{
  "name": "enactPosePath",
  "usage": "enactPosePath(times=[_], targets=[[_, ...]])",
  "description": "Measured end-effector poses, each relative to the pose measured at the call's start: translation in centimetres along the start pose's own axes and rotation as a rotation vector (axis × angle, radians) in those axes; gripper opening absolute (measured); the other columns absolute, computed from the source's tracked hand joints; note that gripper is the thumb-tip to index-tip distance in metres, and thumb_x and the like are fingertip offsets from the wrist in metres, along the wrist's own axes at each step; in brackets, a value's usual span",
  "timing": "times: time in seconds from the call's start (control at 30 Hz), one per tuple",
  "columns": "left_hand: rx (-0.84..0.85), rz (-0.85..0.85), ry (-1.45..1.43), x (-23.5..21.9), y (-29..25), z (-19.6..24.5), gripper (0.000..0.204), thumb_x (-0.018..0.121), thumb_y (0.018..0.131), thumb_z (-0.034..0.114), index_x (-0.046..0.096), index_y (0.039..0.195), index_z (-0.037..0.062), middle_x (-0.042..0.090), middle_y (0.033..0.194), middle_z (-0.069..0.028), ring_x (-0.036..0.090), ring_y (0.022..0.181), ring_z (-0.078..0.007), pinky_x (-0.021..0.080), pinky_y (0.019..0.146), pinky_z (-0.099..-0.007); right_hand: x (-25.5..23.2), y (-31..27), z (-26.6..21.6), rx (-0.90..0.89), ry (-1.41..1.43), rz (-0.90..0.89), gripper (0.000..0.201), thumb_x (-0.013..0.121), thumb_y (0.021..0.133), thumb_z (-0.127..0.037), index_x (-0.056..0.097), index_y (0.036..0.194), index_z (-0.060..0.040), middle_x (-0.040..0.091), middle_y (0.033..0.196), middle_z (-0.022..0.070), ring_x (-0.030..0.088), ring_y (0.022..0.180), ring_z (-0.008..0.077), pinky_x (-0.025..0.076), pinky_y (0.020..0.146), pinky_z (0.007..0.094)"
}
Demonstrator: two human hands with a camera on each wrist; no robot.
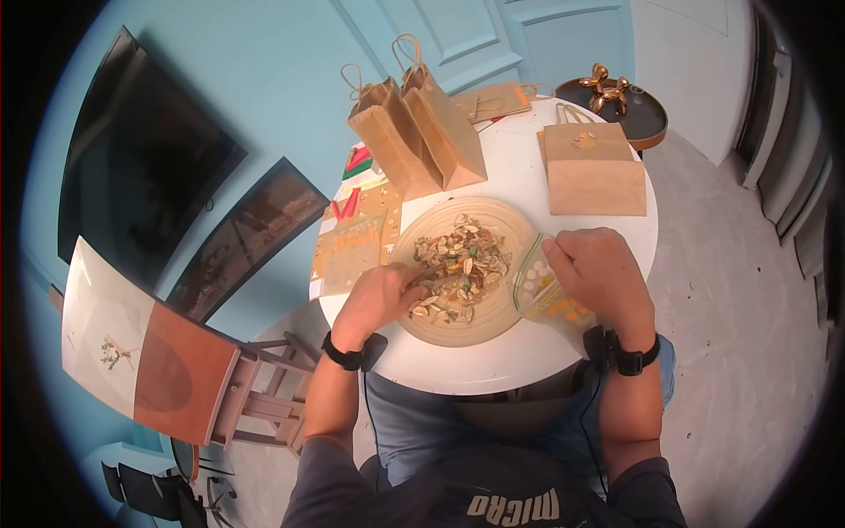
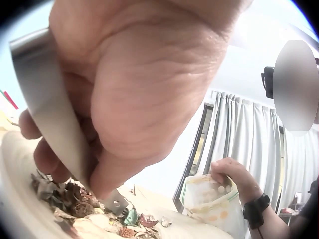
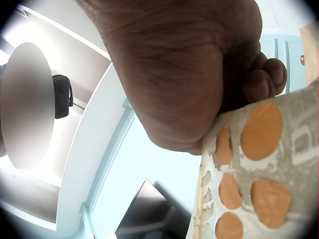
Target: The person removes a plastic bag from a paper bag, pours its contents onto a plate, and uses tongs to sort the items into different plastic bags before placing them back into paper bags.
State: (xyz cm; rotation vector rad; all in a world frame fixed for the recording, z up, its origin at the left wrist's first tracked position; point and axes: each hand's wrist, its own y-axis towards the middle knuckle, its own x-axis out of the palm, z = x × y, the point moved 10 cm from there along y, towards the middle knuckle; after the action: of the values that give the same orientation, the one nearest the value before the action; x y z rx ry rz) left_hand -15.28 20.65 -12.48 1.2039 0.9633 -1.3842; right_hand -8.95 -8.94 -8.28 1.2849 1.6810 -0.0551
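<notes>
A heap of dried petals and plant pieces (image 1: 462, 260) lies in a round, light tan dish (image 1: 519, 231) on the white table. My left hand (image 1: 378, 299) is over the dish's left side and grips metal tongs (image 2: 47, 104), a broad shiny band whose lower end reaches the dried pieces (image 2: 89, 211). On the right, my right hand (image 1: 603, 268) pinches the rim of a clear zip bag (image 1: 528, 283) with orange and white dots. The bag's mouth gapes toward the dish in the left wrist view. Up close, the right wrist view shows the bag's dotted side (image 3: 266, 132) below the hand.
Two upright brown paper bags (image 1: 440, 141) stand behind the dish. Another paper bag (image 1: 594, 172) lies at the back right, flat bags (image 1: 497, 101) at the far edge. Printed packets (image 1: 356, 233) lie left of the dish. A dark side table (image 1: 651, 123) holds a shiny balloon-dog figure (image 1: 607, 92).
</notes>
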Motion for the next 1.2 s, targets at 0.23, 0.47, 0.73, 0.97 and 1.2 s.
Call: enactPosePath(times=[0.23,0.47,0.73,0.97,1.2], targets=[[0.037,0.101,0.076,-0.7,-1.0,0.2,0.018,0.078,0.099,0.019,0.081,0.11,0.0044,0.073,0.088,-0.0224,0.073,0.085,-0.0456,0.055,0.075,-0.054,0.1,0.0,-0.3,0.004,-0.002,-0.011,0.041,0.066,0.107,-0.025,0.073,0.075,-0.0013,0.07,0.073,0.0237,0.07,0.071,0.0447,0.056,0.072,0.0535],[-0.032,0.153,-0.033,-2.4,-2.2,0.1,0.015,0.08,0.098,0.018,0.08,0.104,0.0035,0.075,0.091,-0.0217,0.073,0.087,-0.0458,0.056,0.075,-0.0531,0.2,0.0,-0.4,-0.015,-0.002,-0.002,0.041,0.066,0.107,-0.025,0.073,0.075,-0.0015,0.07,0.072,0.0238,0.071,0.071,0.0451,0.056,0.072,0.0538],[-0.059,0.158,-0.092,-3.3,-1.8,-0.1,0.017,0.081,0.098,0.015,0.082,0.109,0.0015,0.074,0.092,-0.0237,0.072,0.086,-0.0455,0.056,0.076,-0.0501,0.2,0.0,-0.4,-0.018,0.013,0.0,0.041,0.067,0.107,-0.025,0.072,0.074,-0.0022,0.069,0.071,0.0235,0.07,0.07,0.0451,0.055,0.071,0.0539],[0.168,0.176,-0.344,-3.8,-0.4,6.9,0.025,0.084,0.099,0.013,0.08,0.118,-0.0035,0.072,0.087,-0.0213,0.069,0.075,-0.0374,0.054,0.069,-0.0431,0.6,0.0,-0.6,-0.05,0.024,0.014,0.041,0.066,0.107,-0.026,0.073,0.074,-0.0024,0.07,0.072,0.0229,0.07,0.07,0.0452,0.055,0.071,0.0544],[-0.06,0.249,-0.391,-5.2,0.2,4.3,0.031,0.084,0.099,0.024,0.081,0.115,-0.0016,0.073,0.088,-0.0243,0.07,0.076,-0.0397,0.057,0.074,-0.0451,0.2,-0.1,-0.3,-0.019,-0.005,-0.005,0.041,0.066,0.108,-0.026,0.075,0.076,-0.0023,0.07,0.072,0.0228,0.07,0.071,0.0447,0.055,0.071,0.0543]])
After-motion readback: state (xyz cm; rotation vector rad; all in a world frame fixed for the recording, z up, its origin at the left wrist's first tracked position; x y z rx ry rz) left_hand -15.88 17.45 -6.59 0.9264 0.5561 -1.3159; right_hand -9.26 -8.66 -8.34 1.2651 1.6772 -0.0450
